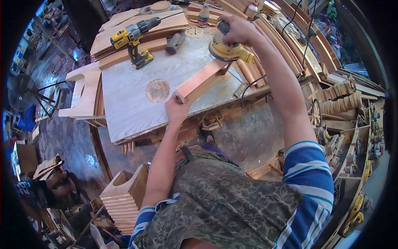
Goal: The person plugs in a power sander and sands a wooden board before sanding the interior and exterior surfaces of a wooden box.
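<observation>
A long reddish wooden piece (201, 79) lies slantwise at the front right part of the pale worktable (128, 95). My left hand (177, 108) is closed on its near left end. At the far end, my right hand (238, 30) grips the black top knob of a yellow sander (222, 47), whose pad is at the wood's far end. Whether the pad touches the wood is hard to tell. A yellow and black cordless drill (132, 40) rests further back on the left, with a dark mallet head (175, 43) beside it.
Boards (161, 23) are stacked at the table's back, near a glue bottle (203, 15). A metal square (237, 79) and a black cable lie at the right. Cut wooden parts (120, 203) stand stacked at lower left. Another person (49, 186) is at the far left.
</observation>
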A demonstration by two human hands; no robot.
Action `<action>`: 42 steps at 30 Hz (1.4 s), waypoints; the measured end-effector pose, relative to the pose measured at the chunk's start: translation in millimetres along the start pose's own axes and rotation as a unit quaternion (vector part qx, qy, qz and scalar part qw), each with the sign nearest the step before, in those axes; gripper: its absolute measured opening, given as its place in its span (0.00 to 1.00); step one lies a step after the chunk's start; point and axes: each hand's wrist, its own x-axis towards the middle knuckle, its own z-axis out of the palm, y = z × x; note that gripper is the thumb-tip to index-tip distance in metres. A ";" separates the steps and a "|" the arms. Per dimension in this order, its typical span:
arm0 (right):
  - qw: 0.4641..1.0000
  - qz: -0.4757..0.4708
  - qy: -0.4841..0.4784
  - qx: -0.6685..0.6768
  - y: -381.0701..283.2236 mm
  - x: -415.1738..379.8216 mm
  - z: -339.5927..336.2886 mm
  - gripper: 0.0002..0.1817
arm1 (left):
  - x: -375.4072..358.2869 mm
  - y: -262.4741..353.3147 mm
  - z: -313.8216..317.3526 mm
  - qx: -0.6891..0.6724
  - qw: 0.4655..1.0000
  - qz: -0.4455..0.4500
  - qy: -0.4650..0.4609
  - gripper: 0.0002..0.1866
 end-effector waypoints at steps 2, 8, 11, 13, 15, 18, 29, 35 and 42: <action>1.000 0.000 -0.018 -0.022 -9.0 -9.9 -2.0 0.45 | 0.0 -5.2 1.1 0.009 1.000 0.004 0.004 0.24; 0.997 -0.070 -0.019 -0.018 -52.1 -43.5 -4.7 0.45 | 3.0 -2.5 0.6 -0.044 0.999 -0.001 -0.005 0.24; 0.994 -0.097 -0.042 0.026 -55.9 -48.0 -2.3 0.43 | 4.6 8.9 -10.6 -0.024 0.999 -0.032 -0.032 0.24; 0.992 -0.102 0.013 0.075 -44.9 -53.7 -2.9 0.41 | 8.7 14.9 -16.3 0.021 0.998 -0.029 -0.060 0.26; 0.991 -0.107 0.035 0.078 -24.6 -63.0 -9.7 0.39 | 15.7 25.1 -28.6 0.034 0.992 -0.049 -0.110 0.29; 0.990 -0.057 0.054 0.120 6.7 -91.6 -28.9 0.36 | 22.5 38.9 -53.3 0.092 0.974 -0.035 -0.202 0.35; 0.967 0.067 0.144 0.198 126.9 -194.8 -50.2 0.33 | 227.8 69.1 -37.9 0.290 0.940 0.065 -0.167 0.39; 0.947 0.126 0.175 0.238 183.8 -246.2 -28.2 0.36 | 304.8 71.5 79.7 0.519 0.826 0.038 -0.217 0.43; 0.935 0.150 0.199 0.252 214.5 -283.7 -12.5 0.37 | 321.4 53.6 108.8 0.598 0.786 -0.036 -0.151 0.42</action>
